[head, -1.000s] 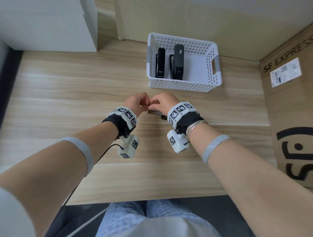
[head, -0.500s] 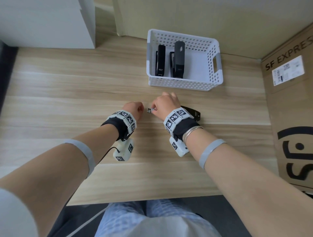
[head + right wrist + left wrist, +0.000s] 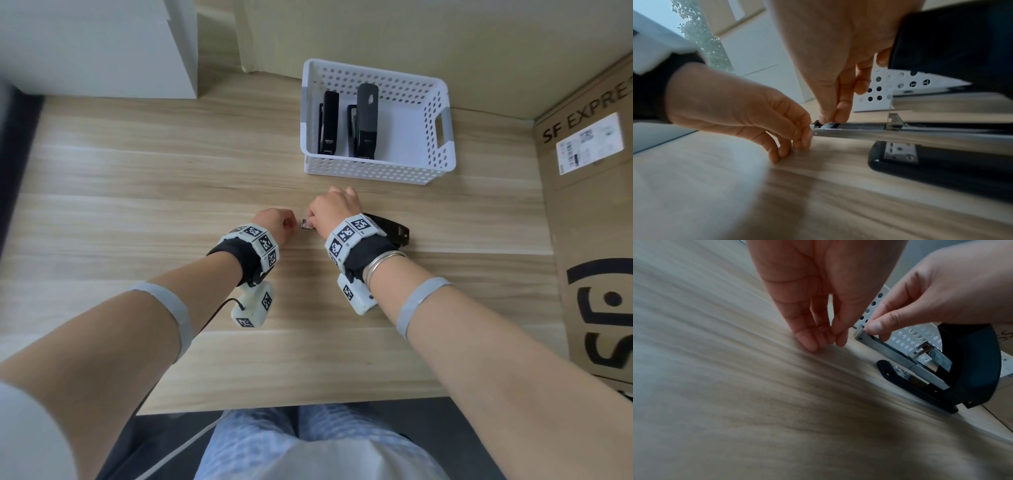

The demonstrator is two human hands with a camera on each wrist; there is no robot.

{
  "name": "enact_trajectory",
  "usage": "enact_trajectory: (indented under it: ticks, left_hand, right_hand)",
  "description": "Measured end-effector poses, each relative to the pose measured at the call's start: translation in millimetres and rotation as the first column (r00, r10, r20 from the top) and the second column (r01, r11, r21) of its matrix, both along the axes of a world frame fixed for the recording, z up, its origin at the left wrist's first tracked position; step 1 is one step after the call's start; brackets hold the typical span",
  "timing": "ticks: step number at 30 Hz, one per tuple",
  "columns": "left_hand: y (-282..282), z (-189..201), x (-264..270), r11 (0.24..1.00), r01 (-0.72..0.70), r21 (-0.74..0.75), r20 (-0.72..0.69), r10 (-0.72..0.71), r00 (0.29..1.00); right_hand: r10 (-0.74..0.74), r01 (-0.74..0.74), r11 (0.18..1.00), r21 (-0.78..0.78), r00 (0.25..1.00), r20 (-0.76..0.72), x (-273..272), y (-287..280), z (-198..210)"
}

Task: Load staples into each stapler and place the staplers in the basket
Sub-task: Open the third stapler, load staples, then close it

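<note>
A black stapler [image 3: 394, 229] lies on the wooden table [image 3: 171, 192] with its lid [image 3: 972, 361] swung up and its metal magazine [image 3: 885, 350] exposed. My right hand [image 3: 334, 212] pinches the magazine's front end between thumb and forefinger [image 3: 831, 116]. My left hand [image 3: 286, 224] hangs just left of that tip, fingertips [image 3: 826, 340] down on the table and holding nothing that I can see. Two more black staplers [image 3: 329, 123] [image 3: 366, 120] lie side by side in the white perforated basket [image 3: 376, 171] at the back.
A large cardboard box [image 3: 589, 205] lines the table's right side. A white cabinet [image 3: 96, 48] stands at the back left. The basket's right half holds nothing. The table's front edge is close to my lap.
My hands, joined over the stapler a second ago, have drawn apart. The right hand shifted up and right and the stapler's black lid now shows beside its wrist. Little moved in the last half second.
</note>
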State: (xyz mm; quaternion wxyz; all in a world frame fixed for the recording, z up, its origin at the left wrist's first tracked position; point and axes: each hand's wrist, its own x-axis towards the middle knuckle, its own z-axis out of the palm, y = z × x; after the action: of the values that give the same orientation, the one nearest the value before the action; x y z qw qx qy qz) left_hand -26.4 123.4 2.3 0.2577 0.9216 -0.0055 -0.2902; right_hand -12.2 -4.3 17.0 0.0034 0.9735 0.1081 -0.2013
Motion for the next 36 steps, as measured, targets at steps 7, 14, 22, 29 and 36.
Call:
enact_trajectory:
  ticks: [7, 14, 22, 29, 36]
  left_hand:
    - [-8, 2, -3, 0.995, 0.096, 0.041, -0.022, -0.095, 0.995]
    - [-20, 3, -4, 0.991, 0.137, 0.004, -0.037, -0.137, 0.99]
    - [-46, 4, -1, 0.969, 0.247, 0.005, -0.016, -0.247, 0.969]
    - [-77, 3, -1, 0.946, 0.325, -0.004, 0.012, -0.325, 0.946]
    - [-83, -8, 2, 0.944, 0.331, 0.003, 0.005, -0.331, 0.944]
  right_hand:
    - [-0.057, 0.056, 0.994, -0.097, 0.998, -0.013, 3, -7, 11]
    - [-0.302, 0.282, 0.947, -0.152, 0.945, -0.126, 14, -69, 32]
    - [-0.355, 0.224, 0.916, -0.334, 0.84, -0.41, -1, -124, -7]
    - [-0.352, 0.29, 0.929, -0.229, 0.885, -0.304, -13, -117, 15]
    - [-0.324, 0.279, 0.941, -0.191, 0.903, -0.28, -15, -124, 7]
